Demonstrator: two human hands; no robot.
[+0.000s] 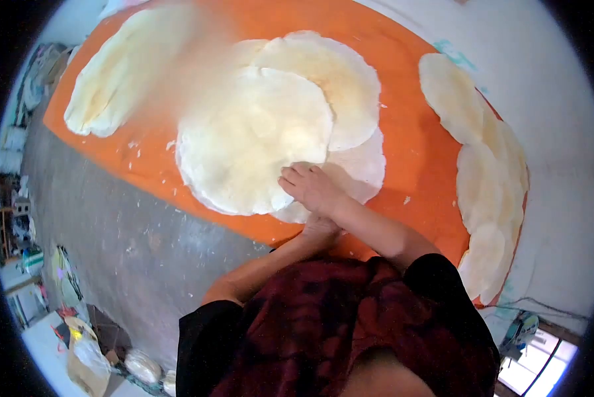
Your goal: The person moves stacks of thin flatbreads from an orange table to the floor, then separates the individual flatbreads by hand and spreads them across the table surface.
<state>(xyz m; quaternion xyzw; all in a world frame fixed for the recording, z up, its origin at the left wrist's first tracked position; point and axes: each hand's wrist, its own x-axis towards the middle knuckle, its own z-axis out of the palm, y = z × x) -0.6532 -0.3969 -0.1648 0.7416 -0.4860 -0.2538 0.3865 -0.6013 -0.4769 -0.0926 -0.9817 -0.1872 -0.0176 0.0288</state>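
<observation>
Pressing flat on the near edge of the pile, the right hand (pixel 310 187) lies open, palm down, on the thin round pale-cream wafer sheets (pixel 257 139) overlapped at the middle of the orange cloth-covered table (pixel 416 165); it grasps nothing. The left hand (pixel 321 228) sits mostly hidden beneath that wrist, so its grip cannot be told. Spreading or laying seems the step in hand; shifting a sheet likely calls for light fingertips, since the sheets look brittle and chalky, with crumbs scattered nearby.

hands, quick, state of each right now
Right hand: open, flat on the round sheets.
Left hand: mostly hidden under the right forearm, cannot be told.
</observation>
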